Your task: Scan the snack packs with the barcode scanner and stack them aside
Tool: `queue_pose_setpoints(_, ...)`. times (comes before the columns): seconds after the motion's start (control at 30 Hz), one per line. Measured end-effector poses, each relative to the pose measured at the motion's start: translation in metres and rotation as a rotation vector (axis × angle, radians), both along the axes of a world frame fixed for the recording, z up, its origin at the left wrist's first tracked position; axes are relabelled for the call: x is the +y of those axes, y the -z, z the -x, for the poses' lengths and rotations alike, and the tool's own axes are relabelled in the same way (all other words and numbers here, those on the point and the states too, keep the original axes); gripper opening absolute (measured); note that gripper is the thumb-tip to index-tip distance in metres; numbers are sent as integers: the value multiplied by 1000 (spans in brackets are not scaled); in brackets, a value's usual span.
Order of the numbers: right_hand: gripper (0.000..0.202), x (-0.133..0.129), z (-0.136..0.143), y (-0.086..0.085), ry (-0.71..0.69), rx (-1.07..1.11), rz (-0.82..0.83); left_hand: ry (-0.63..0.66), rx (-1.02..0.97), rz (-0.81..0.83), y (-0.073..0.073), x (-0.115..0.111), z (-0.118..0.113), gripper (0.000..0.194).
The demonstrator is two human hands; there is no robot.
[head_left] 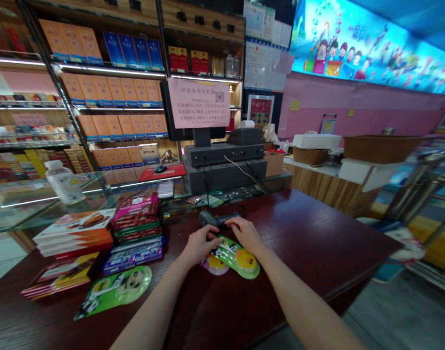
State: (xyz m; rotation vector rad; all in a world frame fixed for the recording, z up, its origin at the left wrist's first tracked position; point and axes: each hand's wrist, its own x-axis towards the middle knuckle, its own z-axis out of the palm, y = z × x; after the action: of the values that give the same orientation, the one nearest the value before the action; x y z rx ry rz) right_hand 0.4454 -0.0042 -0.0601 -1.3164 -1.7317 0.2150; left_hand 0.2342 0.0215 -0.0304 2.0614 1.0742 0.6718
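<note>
A green blister pack [234,255] with a panda and a yellow chick-like figure lies on the dark red table. Beneath it, a pink-purple blister pack [218,266] sticks out on the left. My left hand [200,248] grips the upper left of the green pack, its thumb on top. Bent over the pack's upper right edge is my right hand [248,236], fingers close together and fingertips partly hidden. Just beyond my fingers rests a dark handheld scanner [209,218]. Another green blister pack [116,290] with a panda lies apart on the left.
At left sit stacked white-orange boxes [76,228], red snack packs [137,211], purple packs [134,255] and chocolate-picture boxes [62,274]. A plastic bottle [63,182] stands on the glass counter. Behind are the register [225,154] and a monitor with a pink sign [200,104].
</note>
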Motion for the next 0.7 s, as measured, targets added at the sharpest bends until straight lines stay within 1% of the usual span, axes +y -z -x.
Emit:
queue_pose_setpoints(0.13,27,-1,1,-4,11,85,-21,4,-129,79,4,3,5,47)
queue_pose_setpoints(0.3,25,-3,4,-8,17,170,19,-12,-263,128,6,10,19,54)
queue_pose_setpoints(0.47,25,-7,9,-11,-13,167,44,-60,-347,146,3,11,35,55)
queue_pose_setpoints(0.7,24,-22,19,-20,-122,91,71,-166,-415,127,2,13,59,57)
